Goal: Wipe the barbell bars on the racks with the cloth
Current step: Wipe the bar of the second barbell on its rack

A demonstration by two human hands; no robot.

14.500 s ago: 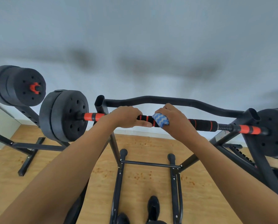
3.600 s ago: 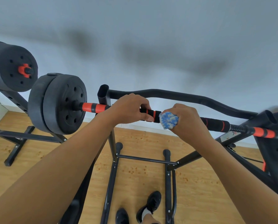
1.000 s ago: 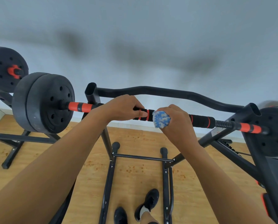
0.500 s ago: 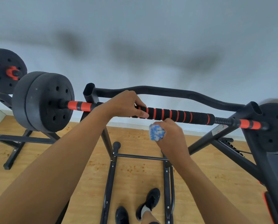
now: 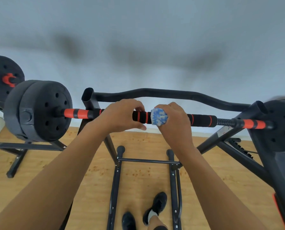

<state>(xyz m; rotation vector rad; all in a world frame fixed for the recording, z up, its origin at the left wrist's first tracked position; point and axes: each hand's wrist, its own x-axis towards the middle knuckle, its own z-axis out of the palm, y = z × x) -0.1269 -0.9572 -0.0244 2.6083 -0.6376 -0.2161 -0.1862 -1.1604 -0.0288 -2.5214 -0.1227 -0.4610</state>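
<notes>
A black and orange barbell bar lies across a black rack, with black weight plates on its left end and more plates on its right end. My left hand grips the bar's foam sleeve left of centre. My right hand holds a bunched blue and white cloth pressed around the bar just right of my left hand.
The rack's curved black crossbar runs behind the barbell. A second barbell's plates with an orange collar sit on another rack at far left. Rack feet stand on the wooden floor, with my black shoes between them. A white wall is close behind.
Half a second ago my right hand with the cloth was below the bar. It has come back up and the cloth now wraps the bar again. My left hand kept its grip.
</notes>
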